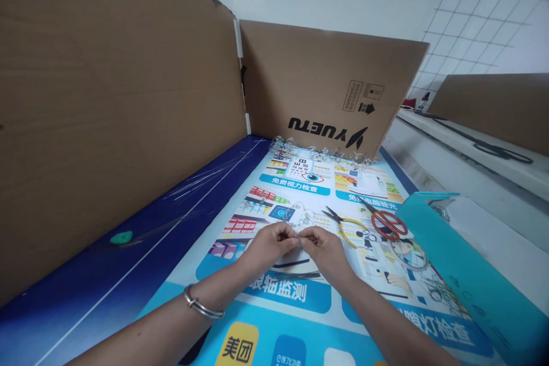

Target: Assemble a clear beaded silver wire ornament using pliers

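Note:
My left hand (270,245) and my right hand (328,253) meet fingertip to fingertip over the printed sheet, both closed in a pinch. Between them is a thin wire with clear beads (305,214), whose loop shows just beyond the fingers. The part inside the pinch is mostly hidden. A pair of yellow-handled pliers (348,229) lies with its jaws apart, right of my right hand. Beside it are red-handled scissors (388,225) and a coil of thin wire (415,260).
Tall cardboard panels (334,80) stand at the back and left. Clear beaded wire pieces (321,154) line the back panel's foot. Loose wire strands (441,294) lie near a teal folder (463,274) at right. A green object (121,237) lies at left.

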Demonstrator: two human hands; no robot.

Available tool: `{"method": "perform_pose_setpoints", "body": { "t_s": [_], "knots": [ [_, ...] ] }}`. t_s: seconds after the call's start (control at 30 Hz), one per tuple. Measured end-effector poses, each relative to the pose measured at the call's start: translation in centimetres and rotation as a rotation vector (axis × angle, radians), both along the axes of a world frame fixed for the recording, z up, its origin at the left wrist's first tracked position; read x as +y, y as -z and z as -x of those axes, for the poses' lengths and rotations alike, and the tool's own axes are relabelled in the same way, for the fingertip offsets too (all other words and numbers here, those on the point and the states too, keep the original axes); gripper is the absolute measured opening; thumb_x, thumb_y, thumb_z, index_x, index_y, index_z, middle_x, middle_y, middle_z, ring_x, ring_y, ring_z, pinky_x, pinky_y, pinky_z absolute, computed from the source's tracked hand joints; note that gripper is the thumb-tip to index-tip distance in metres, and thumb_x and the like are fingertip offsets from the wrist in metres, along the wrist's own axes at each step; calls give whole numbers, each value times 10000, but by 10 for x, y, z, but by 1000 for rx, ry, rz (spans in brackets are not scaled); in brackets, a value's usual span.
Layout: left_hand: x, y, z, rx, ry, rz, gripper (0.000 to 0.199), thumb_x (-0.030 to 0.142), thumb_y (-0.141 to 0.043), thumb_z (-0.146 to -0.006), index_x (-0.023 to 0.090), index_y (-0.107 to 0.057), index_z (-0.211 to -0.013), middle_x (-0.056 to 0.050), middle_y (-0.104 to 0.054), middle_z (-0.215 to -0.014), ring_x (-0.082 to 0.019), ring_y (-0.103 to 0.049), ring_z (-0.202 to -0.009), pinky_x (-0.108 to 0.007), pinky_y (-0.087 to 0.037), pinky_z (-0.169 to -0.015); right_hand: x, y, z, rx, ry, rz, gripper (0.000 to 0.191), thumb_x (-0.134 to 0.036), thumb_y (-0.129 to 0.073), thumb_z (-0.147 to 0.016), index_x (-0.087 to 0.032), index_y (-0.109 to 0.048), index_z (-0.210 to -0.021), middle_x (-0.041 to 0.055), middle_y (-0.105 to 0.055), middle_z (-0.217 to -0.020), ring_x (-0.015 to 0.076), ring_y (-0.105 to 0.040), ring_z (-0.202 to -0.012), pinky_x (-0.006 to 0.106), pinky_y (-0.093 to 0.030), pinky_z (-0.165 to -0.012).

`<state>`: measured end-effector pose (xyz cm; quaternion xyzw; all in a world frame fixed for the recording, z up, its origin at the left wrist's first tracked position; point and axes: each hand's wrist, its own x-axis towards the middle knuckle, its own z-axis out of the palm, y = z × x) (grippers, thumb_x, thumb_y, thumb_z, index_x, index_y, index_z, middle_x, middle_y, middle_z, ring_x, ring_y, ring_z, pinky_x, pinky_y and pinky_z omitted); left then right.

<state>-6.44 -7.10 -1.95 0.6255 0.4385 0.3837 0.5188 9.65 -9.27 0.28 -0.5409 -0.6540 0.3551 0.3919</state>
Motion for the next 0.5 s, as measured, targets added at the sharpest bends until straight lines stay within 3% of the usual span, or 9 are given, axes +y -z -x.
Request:
{"method": "perform_pose_setpoints", "body": {
  "t_s": [0.2,0.5],
  "knots": [
    [0,-3,-1,-89,23,47,172,319,-588,-737,151,-552,-735,19,-563,-592,-110,-524,-515,-215,-412,-505,1,2,0,-24,13,0,132,-240,-517,-742,-217,-646,-762,-14,-643,-704,151,-570,-660,249,-418,-598],
    [4,0,-2,-47,5,86,213,352,-592,-733,148,-538,-706,11,-575,-559,-103,-519,-461,-198,-392,-439,0,2,-1,-59,6,-23,121,-213,-506,-743,-221,-626,-760,-17,-632,-695,147,-559,-637,243,-408,-576]
  ]
}}
